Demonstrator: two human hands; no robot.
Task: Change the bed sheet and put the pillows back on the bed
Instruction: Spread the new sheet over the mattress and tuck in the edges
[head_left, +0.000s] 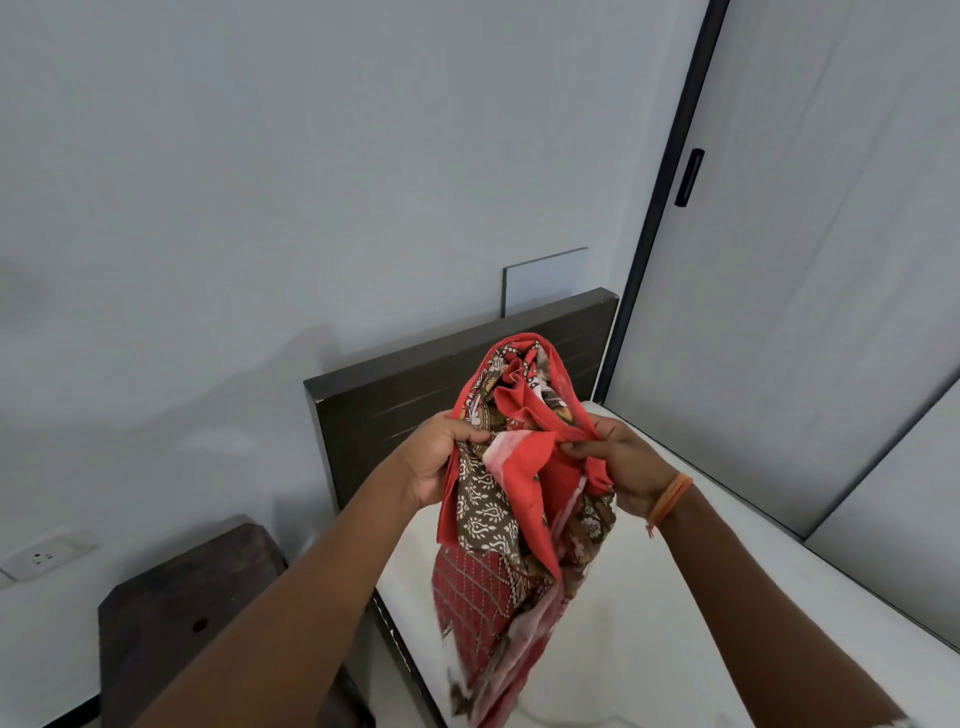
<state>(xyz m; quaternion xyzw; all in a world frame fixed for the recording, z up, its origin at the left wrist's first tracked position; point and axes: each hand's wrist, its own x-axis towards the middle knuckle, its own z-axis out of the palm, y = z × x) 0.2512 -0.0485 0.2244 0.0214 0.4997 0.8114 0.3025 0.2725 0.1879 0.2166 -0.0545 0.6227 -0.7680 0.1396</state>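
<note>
1. Head view: the bed sheet (519, 499) — red with brown and white printed patches — hangs bunched in the air between both hands, above the bare white mattress (649, 597) and in front of the dark headboard (415, 400). No pillows show.

2. Judged from this, the step in hand is opening the bundle to spread it. To do it well, each hand should work along the cloth to a hem or corner before any shaking out; the folds are twisted together near the top, so pulling the hands apart now would likely only tighten the tangle. Keeping the hanging tail over the mattress, not past its edge, would spare a second lift.

3. Left hand (441, 457) is raised at chest height, arm stretched forward, fingers curled round the left edge of the sheet.

4. Right hand (618, 462) — an orange thread band (670, 499) at its wrist — pinches a red fold between thumb and fingers, level with the left.

5. A dark wooden side stand (182, 613) sits left of the bed, below a wall socket (41, 558).
</note>
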